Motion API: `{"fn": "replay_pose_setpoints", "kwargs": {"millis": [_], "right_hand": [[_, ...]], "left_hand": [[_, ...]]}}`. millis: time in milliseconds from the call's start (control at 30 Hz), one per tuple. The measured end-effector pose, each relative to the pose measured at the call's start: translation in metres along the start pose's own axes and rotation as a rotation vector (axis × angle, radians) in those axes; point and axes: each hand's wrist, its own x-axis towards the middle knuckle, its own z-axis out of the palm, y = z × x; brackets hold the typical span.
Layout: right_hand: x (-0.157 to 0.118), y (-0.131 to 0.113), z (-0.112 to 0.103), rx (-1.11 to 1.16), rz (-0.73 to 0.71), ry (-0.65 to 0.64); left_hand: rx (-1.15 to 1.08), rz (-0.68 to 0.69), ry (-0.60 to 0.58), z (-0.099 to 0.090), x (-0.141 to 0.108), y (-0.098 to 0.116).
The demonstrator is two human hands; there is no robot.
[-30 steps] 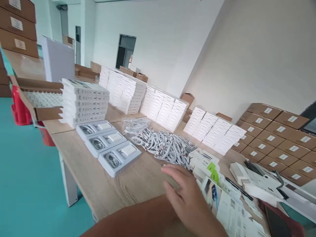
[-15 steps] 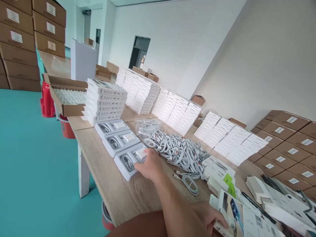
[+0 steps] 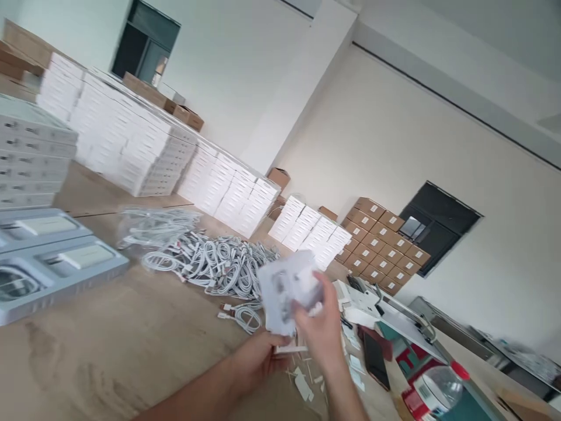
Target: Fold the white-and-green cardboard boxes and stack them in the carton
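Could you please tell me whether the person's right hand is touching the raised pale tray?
Touching: the head view shows the right hand gripping the side of the raised pale tray, with no gap visible between them.

A packing workshop, recognised by its stock of uniform goods. The long bench (image 3: 144,333) bears a heap of coiled cables (image 3: 232,266), pale trays (image 3: 65,292) fitted with white plugs (image 3: 87,255), and rows of identical white boxes (image 3: 118,137) in tall stacks. Beyond it, brown cartons (image 3: 372,245) with matching white labels form a tiered pile near a bare, undecorated wall (image 3: 377,134).
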Motion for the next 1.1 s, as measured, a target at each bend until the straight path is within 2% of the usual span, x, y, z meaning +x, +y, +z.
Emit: {"fn": "replay_pose_setpoints", "kwargs": {"millis": [67,133,200,267,367,500,667,800,933,1033,1100], "right_hand": [[0.001,0.052,-0.05,-0.079,0.094,0.187],[-0.006,0.103,-0.085,-0.206,0.267,0.353],[-0.018,0.143,-0.103,-0.279,0.407,0.433],[-0.032,0.164,-0.109,-0.294,0.446,0.44],[-0.042,0.167,-0.107,-0.277,0.38,0.415],[-0.039,0.158,-0.106,-0.315,0.294,0.383],[-0.039,0.157,-0.108,-0.353,0.305,0.395],[-0.043,0.152,-0.099,-0.363,0.252,0.375],[-0.046,0.142,-0.085,-0.142,0.177,0.263],[-0.049,0.135,-0.077,0.111,0.234,0.142],[-0.051,0.131,-0.072,0.189,0.283,0.149]], "left_hand": [[0.053,-0.006,0.044,0.004,0.002,0.0],[0.094,-0.006,0.094,0.004,0.0,0.003],[0.118,-0.001,0.106,0.004,-0.003,0.005],[0.155,0.01,0.087,0.004,-0.005,0.007],[0.217,0.015,0.051,0.006,-0.005,0.008],[0.272,-0.01,0.073,0.008,-0.004,0.012],[0.335,-0.019,0.066,0.012,-0.008,0.017],[0.326,-0.006,0.042,0.012,-0.009,0.016],[0.266,0.038,0.103,0.009,-0.008,0.017],[0.219,0.094,0.116,0.01,-0.008,0.021],[0.186,0.106,0.089,0.013,-0.009,0.021]]}}
